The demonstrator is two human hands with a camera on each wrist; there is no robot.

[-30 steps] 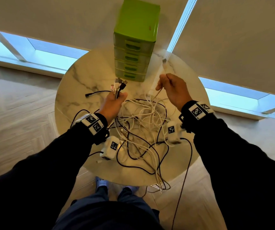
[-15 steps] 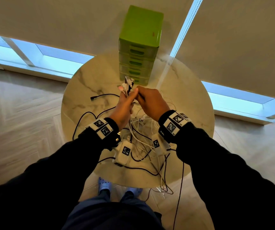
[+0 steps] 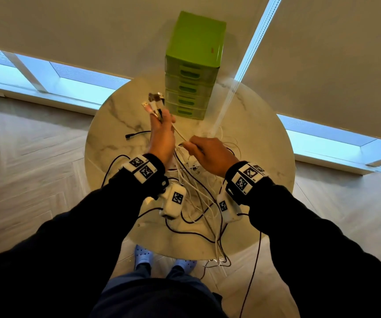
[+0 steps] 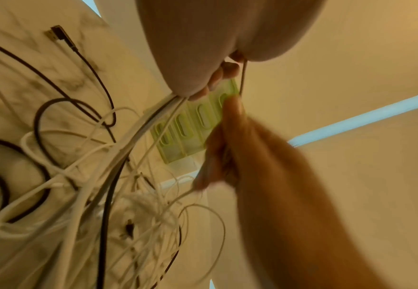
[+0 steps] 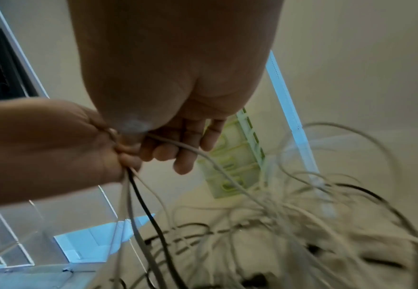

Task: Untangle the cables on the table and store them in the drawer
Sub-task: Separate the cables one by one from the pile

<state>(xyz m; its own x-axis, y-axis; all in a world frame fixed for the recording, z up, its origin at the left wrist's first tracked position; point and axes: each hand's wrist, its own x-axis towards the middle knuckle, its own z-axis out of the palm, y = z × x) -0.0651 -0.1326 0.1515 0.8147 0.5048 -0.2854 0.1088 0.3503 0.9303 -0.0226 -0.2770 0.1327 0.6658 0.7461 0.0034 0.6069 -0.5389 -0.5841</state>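
Cables [image 3: 194, 193] — plug ends up, away (left hand [image 3: 162, 136] clenches them) — right hand [image 3: 210, 154] pinches one strand.

Daylight is admitted through low window strips [image 3: 74, 86] at 10 and 3 o'clock. Wrist views are tinted yellow, smeared by motion blur and bent at edges.

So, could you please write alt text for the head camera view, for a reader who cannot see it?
The left hand grips a bundle of cable ends raised above a round marble table, while the right hand pinches one white cable running from it. Tangled black and white cables cover the table before a green drawer unit.
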